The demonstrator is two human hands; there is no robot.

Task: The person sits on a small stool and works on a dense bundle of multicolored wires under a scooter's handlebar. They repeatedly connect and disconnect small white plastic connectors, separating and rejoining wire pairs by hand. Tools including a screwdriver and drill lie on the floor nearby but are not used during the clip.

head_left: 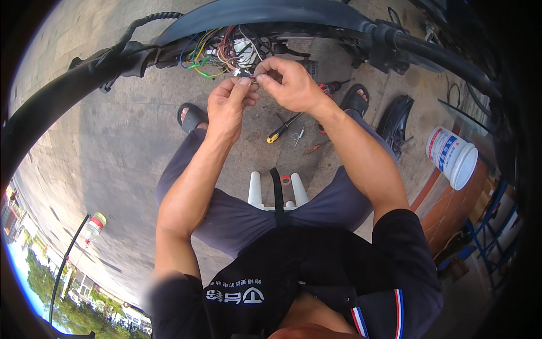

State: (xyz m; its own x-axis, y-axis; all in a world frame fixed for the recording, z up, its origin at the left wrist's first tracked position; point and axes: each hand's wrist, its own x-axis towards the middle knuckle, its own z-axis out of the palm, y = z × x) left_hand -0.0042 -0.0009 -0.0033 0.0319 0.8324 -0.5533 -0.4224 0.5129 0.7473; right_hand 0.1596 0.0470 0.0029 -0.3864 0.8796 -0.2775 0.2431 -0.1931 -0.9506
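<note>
Under the handlebar of a vehicle hangs a tangle of coloured wires (204, 53), with white plugs and fittings among them. My left hand (230, 101) is closed in a pinch on a small black connector (244, 73) at the bundle's lower end. Close beside it, my right hand (292, 85) pinches between thumb and forefinger what looks like a thin wire by the connector; the fingertips partly hide it. The two hands almost touch.
The black handlebar (53, 107) arches across the top. On the pavement lie a yellow-and-black screwdriver (276, 135), a red-and-black power drill (328, 88) and a black plastic part (394, 120). A white bucket (442, 148) stands at right; a white-legged stool (256, 192) is between my knees.
</note>
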